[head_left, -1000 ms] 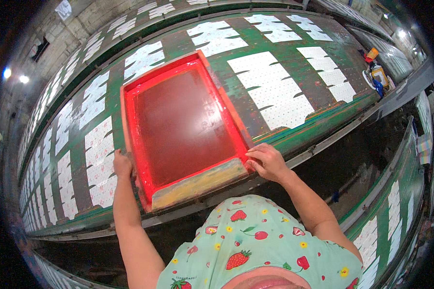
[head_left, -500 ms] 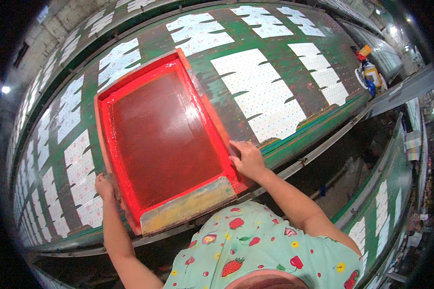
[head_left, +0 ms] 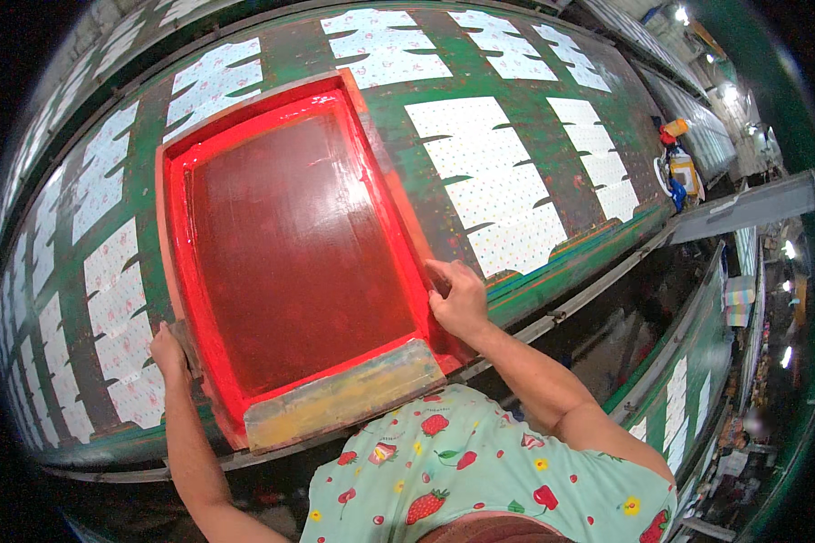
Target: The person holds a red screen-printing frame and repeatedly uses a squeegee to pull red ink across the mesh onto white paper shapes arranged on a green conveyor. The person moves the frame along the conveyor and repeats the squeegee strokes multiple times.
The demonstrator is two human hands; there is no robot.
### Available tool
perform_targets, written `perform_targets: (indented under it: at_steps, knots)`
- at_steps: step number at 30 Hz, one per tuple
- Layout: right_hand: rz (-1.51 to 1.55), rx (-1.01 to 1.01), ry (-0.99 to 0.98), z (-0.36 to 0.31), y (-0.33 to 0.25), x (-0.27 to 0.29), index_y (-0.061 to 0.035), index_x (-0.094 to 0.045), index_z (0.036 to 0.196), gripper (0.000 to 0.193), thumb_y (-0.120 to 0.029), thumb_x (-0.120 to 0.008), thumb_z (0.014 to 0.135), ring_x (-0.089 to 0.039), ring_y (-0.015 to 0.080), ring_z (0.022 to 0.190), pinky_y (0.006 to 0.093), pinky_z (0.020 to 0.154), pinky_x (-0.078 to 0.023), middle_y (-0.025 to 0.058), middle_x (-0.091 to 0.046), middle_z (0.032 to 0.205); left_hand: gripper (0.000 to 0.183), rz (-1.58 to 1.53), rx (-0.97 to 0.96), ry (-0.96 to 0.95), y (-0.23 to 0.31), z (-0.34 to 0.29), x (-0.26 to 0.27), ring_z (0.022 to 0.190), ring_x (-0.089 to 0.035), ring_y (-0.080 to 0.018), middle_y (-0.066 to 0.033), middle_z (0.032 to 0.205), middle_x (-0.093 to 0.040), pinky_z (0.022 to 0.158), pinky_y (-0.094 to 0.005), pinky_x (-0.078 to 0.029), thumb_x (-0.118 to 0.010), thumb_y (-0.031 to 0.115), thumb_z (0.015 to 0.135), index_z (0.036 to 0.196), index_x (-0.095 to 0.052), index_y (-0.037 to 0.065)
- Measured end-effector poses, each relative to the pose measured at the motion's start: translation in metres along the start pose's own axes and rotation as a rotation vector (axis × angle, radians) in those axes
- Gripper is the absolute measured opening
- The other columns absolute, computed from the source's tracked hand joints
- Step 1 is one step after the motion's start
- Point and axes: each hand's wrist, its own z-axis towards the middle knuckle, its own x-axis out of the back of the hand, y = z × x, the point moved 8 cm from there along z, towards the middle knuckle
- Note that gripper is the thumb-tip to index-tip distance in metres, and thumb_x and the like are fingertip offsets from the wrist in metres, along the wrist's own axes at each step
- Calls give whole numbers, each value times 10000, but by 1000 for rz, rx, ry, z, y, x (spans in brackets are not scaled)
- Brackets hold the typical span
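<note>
A screen-printing frame (head_left: 387,195) with bright red inner walls lies on the long green-and-dark table in front of me. Its mesh looks dark red and glossy, and wet red ink lines the inside edges. My left hand (head_left: 168,351) is closed on the frame's left side near the close end, by a small dark piece at the edge. Opposite it, my right hand (head_left: 459,297) grips the right side, thumb and fingers bent over the rim. A yellow-grey smeared strip (head_left: 344,395) covers the frame's near end. Whatever lies beneath the mesh is hidden.
White dotted fabric pieces (head_left: 489,181) with slits lie in rows on the table (head_left: 371,118), to both sides of the frame and beyond it. A metal rail (head_left: 552,319) runs along the near edge. Yellow, blue and red containers (head_left: 684,172) stand at the right end.
My view has shifted slightly, so the frame's left side and my left hand appear farther left. Both hands keep hold of the frame; it shows no clear movement against the fabric pieces.
</note>
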Motion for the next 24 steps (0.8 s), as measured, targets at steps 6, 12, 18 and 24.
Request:
perform_targets:
  at_steps: [6, 12, 18, 24]
  knots:
    - [46, 152, 77, 5, -32, 45, -120, -778, 1280, 507, -77, -806, 776, -725, 411, 1068, 512, 950, -615, 180, -743, 1065, 594, -2, 33, -26, -20, 26, 0, 895, -752, -387, -281, 966, -788, 852, -527, -534, -526, 401, 1170, 1043, -767, -127]
    - [29, 187, 181, 31, -2, 87, -83, -806, 1206, 408, -25, -755, 804, -724, 372, 956, 493, 865, -599, 150, -734, 975, 541, -478, 256, -92, 40, -17, -17, 882, -759, -307, -185, 973, -793, 812, -483, -564, -569, 369, 1144, 1051, -789, -116]
    - [42, 40, 169, 51, 104, 135, -91, -820, 1190, 394, -55, -744, 805, -731, 401, 1026, 517, 916, -606, 158, -768, 1041, 469, -591, 203, -102, 149, -82, -70, 810, -736, -255, -158, 941, -779, 746, -466, -563, -606, 327, 1127, 1040, -768, -103]
    - [110, -30, 219, 62, 231, 186, -101, -818, 1183, 399, -26, -734, 800, -734, 407, 1034, 514, 936, -605, 161, -767, 1055, 415, -614, 172, -85, 242, -160, -135, 746, -710, -224, -126, 869, -741, 669, -449, -549, -587, 272, 1145, 959, -746, -63]
